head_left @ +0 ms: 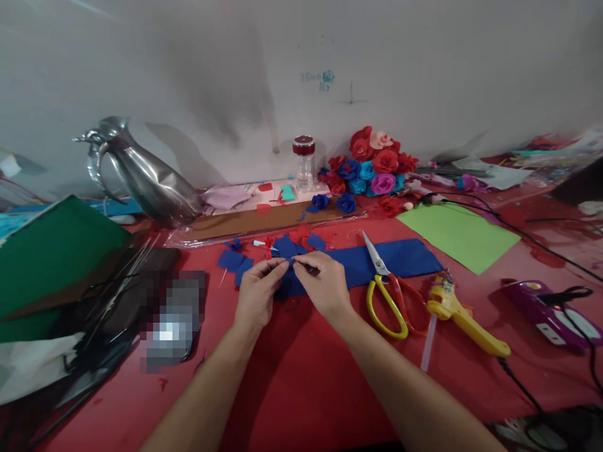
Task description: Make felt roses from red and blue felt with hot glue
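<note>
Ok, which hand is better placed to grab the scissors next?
Right, I'd say: the right hand is nearer the scissors, whose handles lie on its side. The left hand would have to cross it. Both seem busy with blue paper, though.

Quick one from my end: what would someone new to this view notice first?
Probably the heap of bright paper roses against the wall, right of the glass jar. Next, the tall silver pitcher leaning at the back left. Nearer the middle, the scissors with one yellow and one red handle lie open, their blades over dark blue paper, just right of the two bare hands.
</note>
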